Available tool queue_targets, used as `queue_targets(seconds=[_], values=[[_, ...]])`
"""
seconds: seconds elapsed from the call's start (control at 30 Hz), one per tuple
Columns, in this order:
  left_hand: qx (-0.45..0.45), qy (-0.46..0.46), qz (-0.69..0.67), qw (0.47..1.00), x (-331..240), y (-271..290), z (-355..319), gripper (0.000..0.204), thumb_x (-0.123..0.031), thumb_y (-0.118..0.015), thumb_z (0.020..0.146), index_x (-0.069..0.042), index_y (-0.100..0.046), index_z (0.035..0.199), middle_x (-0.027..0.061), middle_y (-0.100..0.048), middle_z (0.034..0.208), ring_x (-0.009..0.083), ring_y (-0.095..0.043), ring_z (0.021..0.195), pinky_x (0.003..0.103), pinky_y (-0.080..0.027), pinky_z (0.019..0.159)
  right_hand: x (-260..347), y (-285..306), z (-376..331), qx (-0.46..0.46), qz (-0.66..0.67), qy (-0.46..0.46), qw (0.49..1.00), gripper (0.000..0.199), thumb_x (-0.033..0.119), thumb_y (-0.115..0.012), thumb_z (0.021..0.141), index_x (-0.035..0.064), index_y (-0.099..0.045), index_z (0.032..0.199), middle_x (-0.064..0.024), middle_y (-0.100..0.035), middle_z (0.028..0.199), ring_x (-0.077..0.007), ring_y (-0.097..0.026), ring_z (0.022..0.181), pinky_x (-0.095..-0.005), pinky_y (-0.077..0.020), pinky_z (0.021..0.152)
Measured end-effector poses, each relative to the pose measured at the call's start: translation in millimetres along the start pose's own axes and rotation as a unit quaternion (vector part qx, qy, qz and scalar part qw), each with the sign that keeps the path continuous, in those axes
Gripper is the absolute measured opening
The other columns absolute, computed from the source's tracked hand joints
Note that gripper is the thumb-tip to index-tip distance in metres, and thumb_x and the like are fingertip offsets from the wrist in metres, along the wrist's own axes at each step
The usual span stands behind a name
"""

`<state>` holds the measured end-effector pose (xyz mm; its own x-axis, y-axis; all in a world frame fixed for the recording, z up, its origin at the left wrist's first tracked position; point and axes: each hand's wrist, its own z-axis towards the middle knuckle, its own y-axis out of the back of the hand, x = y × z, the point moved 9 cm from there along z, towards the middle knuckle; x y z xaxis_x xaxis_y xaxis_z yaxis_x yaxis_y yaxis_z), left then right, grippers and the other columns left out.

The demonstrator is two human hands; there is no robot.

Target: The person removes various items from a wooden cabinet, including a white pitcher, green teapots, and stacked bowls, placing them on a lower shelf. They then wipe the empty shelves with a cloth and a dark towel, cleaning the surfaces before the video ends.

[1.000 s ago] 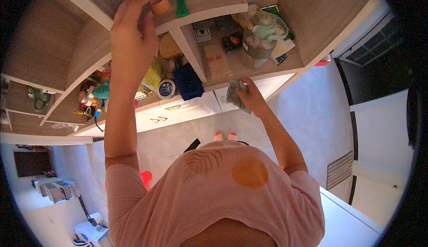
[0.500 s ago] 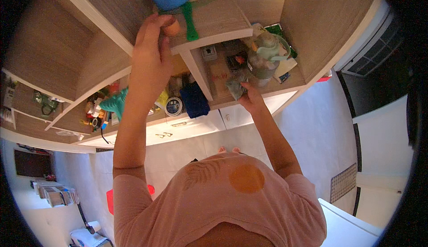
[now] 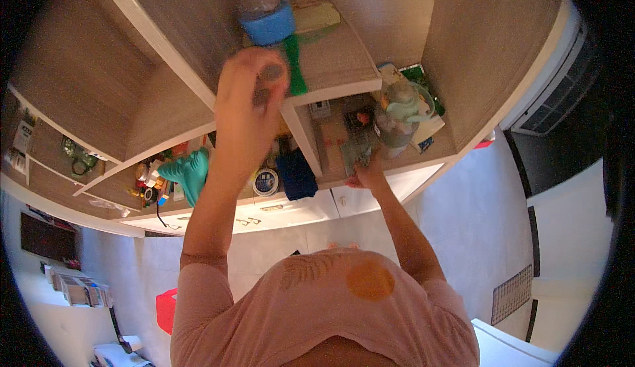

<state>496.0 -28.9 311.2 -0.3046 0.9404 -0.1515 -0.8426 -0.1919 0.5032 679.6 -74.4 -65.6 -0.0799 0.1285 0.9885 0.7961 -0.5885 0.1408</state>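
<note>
My left hand [image 3: 246, 99] is raised in front of the upper shelf, its fingers closed round a small orange round object [image 3: 274, 74] with a dark hollow-looking end; motion blurs both. Behind it on that shelf stand a clear container with a blue band [image 3: 268, 26] and a green-handled tool [image 3: 296, 66]. Lower right, my right hand [image 3: 369, 174] is at the front of the lower compartment, fingers curled at a greyish see-through packet [image 3: 357, 150]. Just beyond that hand stands a clear bottle with a pale green top [image 3: 399, 112].
Left of the divider, the lower shelf holds a dark blue cloth [image 3: 296, 176], a round white-rimmed item [image 3: 266, 182] and a teal rubbery item [image 3: 190, 174]. White drawers [image 3: 284, 213] run below. A red object [image 3: 165, 311] stands on the floor at left.
My left hand has lifted the orange object off the upper shelf and tilted it. My right hand has lowered the packet toward the lower shelf. The whole view has shifted slightly.
</note>
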Motion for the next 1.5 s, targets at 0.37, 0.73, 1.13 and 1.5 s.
queue_targets(seconds=[0.37, 0.73, 1.13, 1.5], values=[[0.024, 0.38, -0.661, 0.647, 27, 24, -97, 0.03, -0.012, -0.06, 0.077, -0.008, -0.048, 0.104, 0.0137, -0.052, 0.101, 0.0258, -0.053, 0.09, 0.031, -0.046, 0.073, 218, 20, -94, 0.352, -0.02, 0.05, 0.935, 0.034, 0.019, -0.056, 0.084, -0.0002, -0.052, 0.112, -0.0109, -0.062, 0.09, -0.0121, -0.06, 0.082, -0.0293, -0.0507, 0.066], [0.058, 0.579, -0.721, 0.376, 16, -9, -201, 0.014, -0.019, -0.054, 0.084, -0.007, -0.056, 0.091, 0.0103, -0.054, 0.091, 0.0148, -0.045, 0.068, 0.026, -0.041, 0.058, 442, -58, 86, 0.108, -0.336, 0.432, 0.83, 0.074, 0.045, -0.069, 0.069, 0.0118, -0.038, 0.128, -0.0214, -0.044, 0.123, -0.0323, -0.042, 0.116, -0.0378, -0.0399, 0.092], [-0.024, 0.589, -0.695, 0.413, 42, 15, -239, 0.02, -0.023, -0.05, 0.087, -0.006, -0.056, 0.098, 0.0149, -0.056, 0.1, 0.0208, -0.051, 0.078, 0.028, -0.045, 0.065, 426, -92, 115, 0.142, -0.401, 0.426, 0.798, 0.059, 0.035, -0.068, 0.071, 0.0096, -0.047, 0.12, -0.019, -0.053, 0.111, -0.0281, -0.051, 0.103, -0.0362, -0.0425, 0.087], [0.0, 0.587, -0.735, 0.34, 37, -12, -241, 0.033, -0.03, -0.041, 0.09, -0.002, -0.052, 0.105, 0.0192, -0.052, 0.106, 0.0224, -0.05, 0.082, 0.029, -0.045, 0.068, 386, 55, -46, 0.134, 0.419, 0.268, 0.857, 0.074, 0.026, -0.064, 0.073, -0.0003, -0.026, 0.131, -0.0261, -0.036, 0.125, -0.0419, -0.041, 0.111, -0.044, -0.0389, 0.09]])
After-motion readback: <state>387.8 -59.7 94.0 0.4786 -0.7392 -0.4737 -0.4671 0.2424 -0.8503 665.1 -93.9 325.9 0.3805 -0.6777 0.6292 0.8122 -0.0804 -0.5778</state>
